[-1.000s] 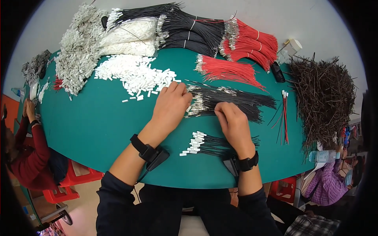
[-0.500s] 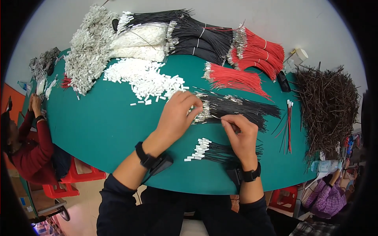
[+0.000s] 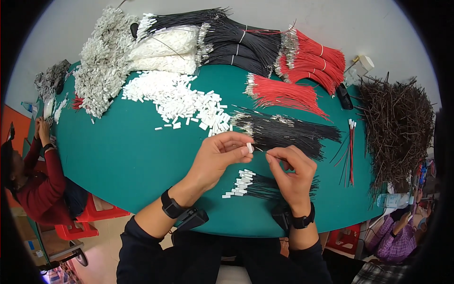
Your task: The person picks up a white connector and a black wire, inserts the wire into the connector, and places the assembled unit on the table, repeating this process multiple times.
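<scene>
My left hand (image 3: pixel 218 157) pinches a small white plastic connector housing (image 3: pixel 250 147) between thumb and fingertips. Close to its right, my right hand (image 3: pixel 294 173) grips a thin black wire (image 3: pixel 261 151), whose metal-tipped end points at the housing. From this view I cannot tell whether the tip touches it. Behind my hands lies a spread of black wires (image 3: pixel 293 132) with metal terminals at their left ends. A loose pile of white housings (image 3: pixel 177 99) is to the left. Below my hands rests a bunch of black wires with white housings (image 3: pixel 243 182) on their ends.
Red wires (image 3: pixel 288 94) and bundled black wires (image 3: pixel 241 45) lie along the back of the green table (image 3: pixel 127 156). A heap of white connectors (image 3: pixel 101 66) stands at the left, a brown wire tangle (image 3: pixel 395 128) at the right. People sit at both sides.
My left hand has come down and nearer from the wire pile's terminal ends, and a white housing now shows in its fingers. My right hand has shifted slightly nearer, still holding the wire.
</scene>
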Demonstrator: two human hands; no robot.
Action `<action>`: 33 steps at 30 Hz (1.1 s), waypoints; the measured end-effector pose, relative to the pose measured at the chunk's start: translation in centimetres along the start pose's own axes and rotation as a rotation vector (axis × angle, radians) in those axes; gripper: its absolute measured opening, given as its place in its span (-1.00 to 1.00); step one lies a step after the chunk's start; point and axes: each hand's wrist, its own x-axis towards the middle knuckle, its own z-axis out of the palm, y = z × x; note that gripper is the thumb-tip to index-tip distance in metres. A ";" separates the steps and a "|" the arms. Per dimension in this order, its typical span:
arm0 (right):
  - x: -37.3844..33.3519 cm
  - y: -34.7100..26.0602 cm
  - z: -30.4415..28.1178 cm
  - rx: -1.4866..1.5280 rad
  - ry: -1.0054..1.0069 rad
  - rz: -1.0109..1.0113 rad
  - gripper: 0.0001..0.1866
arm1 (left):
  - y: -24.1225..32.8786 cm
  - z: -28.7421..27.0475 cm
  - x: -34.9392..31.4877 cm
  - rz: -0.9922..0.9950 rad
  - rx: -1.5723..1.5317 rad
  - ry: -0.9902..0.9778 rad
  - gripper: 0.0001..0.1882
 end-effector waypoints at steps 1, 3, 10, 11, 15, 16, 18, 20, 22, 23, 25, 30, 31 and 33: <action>0.0 -0.1 0.1 0.005 0.001 -0.002 -0.90 | 0.0 0.0 0.0 -0.004 -0.027 0.000 -0.82; -0.2 -0.1 0.2 0.008 0.003 0.001 -0.90 | -0.1 -0.3 0.0 -0.015 -0.026 -0.001 -0.82; -0.3 0.3 0.4 0.028 0.025 0.025 -0.91 | -0.4 -0.7 0.4 0.000 0.054 0.029 -0.90; -0.2 0.5 0.3 0.029 0.026 0.026 -0.91 | -0.4 -0.7 0.5 0.189 0.408 0.060 -0.89; -0.1 1.2 -0.3 -0.027 0.079 0.075 -0.92 | -0.4 -0.4 0.5 0.585 1.181 0.052 -0.87; -0.1 1.2 -0.2 -0.026 0.059 0.064 -0.92 | -0.6 -0.3 0.5 0.595 1.249 -0.012 -0.86; -0.1 1.3 0.0 -0.020 0.019 0.041 -0.92 | -0.7 -0.1 0.4 0.605 1.319 -0.076 -0.86; -0.2 1.3 0.1 -0.020 0.018 0.034 -0.92 | -1.0 -0.1 0.5 0.605 1.389 -0.121 -0.81; -0.2 1.4 0.2 -0.024 0.012 0.018 -0.92 | -1.1 -0.1 0.7 0.610 1.425 -0.144 -0.79; -0.1 1.3 0.1 -0.025 0.015 0.014 -0.92 | -1.1 -0.2 0.8 0.641 1.419 -0.145 -0.80; -0.3 1.2 0.0 -0.019 0.014 0.007 -0.92 | -0.9 -0.2 0.9 0.704 1.406 -0.145 -0.82; -0.2 0.6 -0.3 -0.028 0.032 -0.071 -0.89 | 1.0 0.2 -0.3 0.279 0.817 0.001 -0.86; -0.2 0.5 -0.3 -0.029 0.032 -0.069 -0.89 | 0.9 0.1 -0.3 0.298 0.734 0.005 -0.86; 0.0 0.2 -0.3 -0.041 0.039 -0.099 -0.84 | 0.9 0.0 -0.4 0.334 0.569 0.023 -0.84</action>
